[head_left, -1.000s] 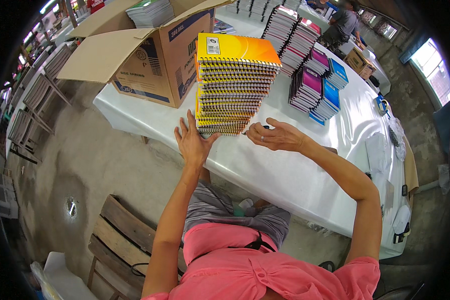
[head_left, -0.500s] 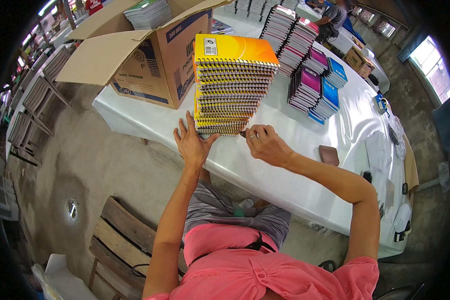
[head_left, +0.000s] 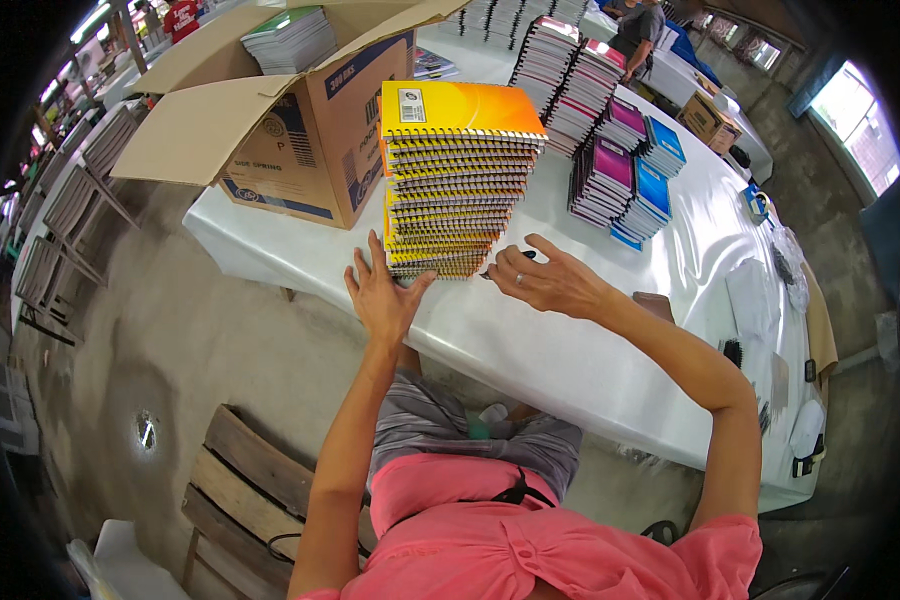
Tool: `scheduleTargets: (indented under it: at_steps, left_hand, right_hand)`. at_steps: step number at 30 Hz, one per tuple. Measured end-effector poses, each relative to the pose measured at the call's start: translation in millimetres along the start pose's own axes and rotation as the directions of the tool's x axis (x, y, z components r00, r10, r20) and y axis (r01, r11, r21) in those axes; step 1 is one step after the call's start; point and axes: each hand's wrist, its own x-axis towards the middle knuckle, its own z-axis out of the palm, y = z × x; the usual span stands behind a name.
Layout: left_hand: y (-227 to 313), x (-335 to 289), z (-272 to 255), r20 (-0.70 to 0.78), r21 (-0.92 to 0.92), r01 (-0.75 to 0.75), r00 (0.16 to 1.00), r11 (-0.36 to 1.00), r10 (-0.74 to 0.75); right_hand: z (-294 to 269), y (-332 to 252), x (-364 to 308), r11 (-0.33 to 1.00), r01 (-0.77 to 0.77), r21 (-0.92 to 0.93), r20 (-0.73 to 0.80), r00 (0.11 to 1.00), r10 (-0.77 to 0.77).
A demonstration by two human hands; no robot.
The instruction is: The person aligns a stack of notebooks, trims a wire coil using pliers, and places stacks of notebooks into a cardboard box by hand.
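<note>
A tall stack of yellow and orange spiral notebooks (head_left: 460, 190) stands near the table's front edge, its wire coils toward me. My left hand (head_left: 382, 302) rests against the stack's lower left corner, with the fingers spread along the side and the thumb by the bottom coils. At the lower right corner my right hand (head_left: 550, 280) holds a small dark tool (head_left: 528, 255), its tip close to the bottom coils. The fingers cover most of this tool, so its exact kind is hidden. One finger of the right hand is raised.
An open cardboard box (head_left: 300, 150) with notebooks inside stands left of the stack. Behind to the right are pink-covered notebooks (head_left: 570, 90), purple notebooks (head_left: 607, 165) and blue notebooks (head_left: 655, 190). A brown wallet-like thing (head_left: 654, 304) lies beyond my right forearm. A wooden chair (head_left: 255, 480) stands at my left.
My right hand has loosened and lifted a finger, and more of the dark tool shows. My left hand keeps its place at the stack. The view has shifted slightly.
</note>
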Motion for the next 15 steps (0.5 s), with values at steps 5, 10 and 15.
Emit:
scheduleTargets:
  at_steps: [5, 10, 15]
  left_hand:
    - [3.2, 0.8, -0.6, 0.028, 0.004, 0.009, 1.0, 1.0, -0.01]
    - [-0.3, -0.3, 0.6, -0.01, 0.006, -0.029, 1.0, 1.0, 0.029]
    - [1.9, -0.1, -0.3, 0.018, 0.011, 0.006, 1.0, 1.0, -0.006]
  right_hand:
    - [15.8, 6.3, 1.3, 0.991, 0.117, -0.065, -0.064, 0.991, -0.121]
    - [21.7, 7.0, 3.6, 0.987, 0.127, -0.102, -0.124, 0.982, -0.14]
    - [12.2, -11.6, 3.8, 0.986, 0.094, -0.136, -0.056, 0.993, -0.103]
